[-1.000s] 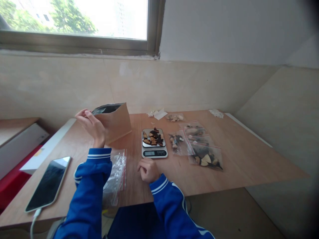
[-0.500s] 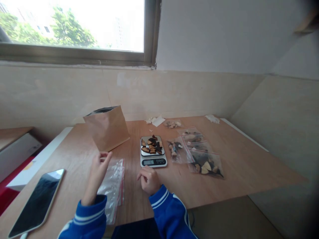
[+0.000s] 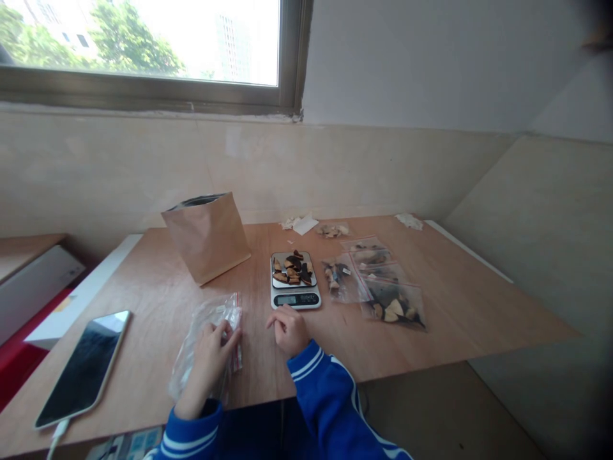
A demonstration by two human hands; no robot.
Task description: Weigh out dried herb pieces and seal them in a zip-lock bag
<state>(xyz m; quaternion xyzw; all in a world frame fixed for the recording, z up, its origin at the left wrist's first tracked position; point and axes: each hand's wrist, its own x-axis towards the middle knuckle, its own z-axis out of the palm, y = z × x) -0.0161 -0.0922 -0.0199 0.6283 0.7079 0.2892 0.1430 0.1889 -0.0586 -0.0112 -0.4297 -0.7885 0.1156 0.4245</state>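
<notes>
My left hand [image 3: 214,350] is on a small pile of clear zip bags [image 3: 184,358] with red edge strips, its thumb and fingertips pinching the plastic near the right edge. My right hand [image 3: 290,330] rests curled on the table with nothing visible in it, just in front of the kitchen scale [image 3: 274,299]. On the scale's plate lie several dark-skinned, pale-fleshed dried slices [image 3: 293,268]. The scale's display is lit, but its digits are too small to read.
Filled zip bags [image 3: 393,306] lie right of the scale, a smaller bag [image 3: 332,230] behind it. A brown paper pouch [image 3: 208,239] stands open at the back left. A phone [image 3: 86,367] with a cable lies at the left. White scraps [image 3: 305,225] lie by the wall.
My left hand has come down and to the right onto the zip bags, and the plastic has shifted and crumpled. My right hand stays curled before the scale. The view has tilted slightly down.
</notes>
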